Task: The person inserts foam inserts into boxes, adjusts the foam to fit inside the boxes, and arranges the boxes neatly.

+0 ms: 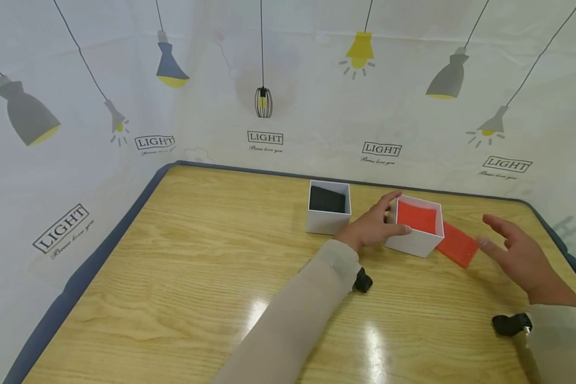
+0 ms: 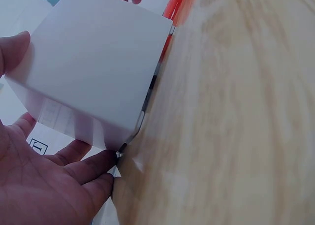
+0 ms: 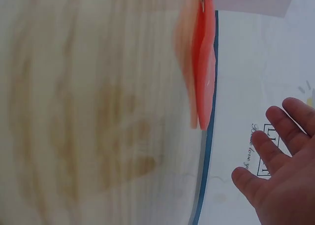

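My left hand grips a white open-topped box at its left side, the thumb on the near face and fingers round the far side. Inside that box lies a flat red piece. Another red piece, a thin sheet, rests on the table against the box's right side; in the right wrist view the red sheet shows edge-on. To the right of it hovers my right hand, fingers apart and holding nothing. In the left wrist view the box's near face hides its contents.
A second white box with a dark piece inside stands left of the gripped box, close to my left wrist. Both boxes are near the back edge of the wooden table. A lamp-printed curtain hangs behind it.
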{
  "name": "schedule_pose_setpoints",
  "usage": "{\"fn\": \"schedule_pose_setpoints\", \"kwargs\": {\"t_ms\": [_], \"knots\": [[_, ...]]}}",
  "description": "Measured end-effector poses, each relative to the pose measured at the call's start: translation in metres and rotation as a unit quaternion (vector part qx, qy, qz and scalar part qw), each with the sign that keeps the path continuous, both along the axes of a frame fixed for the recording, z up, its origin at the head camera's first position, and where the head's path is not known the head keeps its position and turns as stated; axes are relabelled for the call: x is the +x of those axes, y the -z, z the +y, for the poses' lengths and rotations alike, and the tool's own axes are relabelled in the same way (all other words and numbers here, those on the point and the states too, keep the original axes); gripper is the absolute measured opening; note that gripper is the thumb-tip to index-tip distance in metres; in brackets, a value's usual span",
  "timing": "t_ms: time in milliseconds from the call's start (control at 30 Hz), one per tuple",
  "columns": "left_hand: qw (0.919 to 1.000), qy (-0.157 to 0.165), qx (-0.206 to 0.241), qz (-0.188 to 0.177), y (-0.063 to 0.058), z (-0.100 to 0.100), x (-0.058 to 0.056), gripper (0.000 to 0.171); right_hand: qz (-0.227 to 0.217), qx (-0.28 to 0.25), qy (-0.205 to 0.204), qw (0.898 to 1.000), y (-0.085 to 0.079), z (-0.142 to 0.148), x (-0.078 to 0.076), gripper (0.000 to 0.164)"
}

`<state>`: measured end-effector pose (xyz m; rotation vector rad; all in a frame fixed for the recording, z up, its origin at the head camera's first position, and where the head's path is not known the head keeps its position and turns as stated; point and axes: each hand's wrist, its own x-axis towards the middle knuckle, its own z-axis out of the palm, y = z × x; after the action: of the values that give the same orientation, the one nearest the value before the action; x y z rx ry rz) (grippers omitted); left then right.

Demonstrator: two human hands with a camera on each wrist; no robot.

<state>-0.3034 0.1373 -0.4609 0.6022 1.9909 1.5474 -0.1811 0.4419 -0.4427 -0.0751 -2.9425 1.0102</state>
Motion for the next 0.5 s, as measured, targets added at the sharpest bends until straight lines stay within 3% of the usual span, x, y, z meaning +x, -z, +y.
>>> {"fn": "schedule_pose_setpoints", "kwargs": {"t_ms": [233,500], "knots": [[1.0,-0.001,-0.002,0.0,-0.002,0.0,0.001,0.092,-0.072,0.054,0.01,0.996,0.001,0.01,-0.003,0.086],[0.9999,0.003,0.011,-0.005,-0.002,0.0,0.001,0.091,-0.174,0.094,-0.016,0.98,0.002,0.015,-0.011,0.106]]}}
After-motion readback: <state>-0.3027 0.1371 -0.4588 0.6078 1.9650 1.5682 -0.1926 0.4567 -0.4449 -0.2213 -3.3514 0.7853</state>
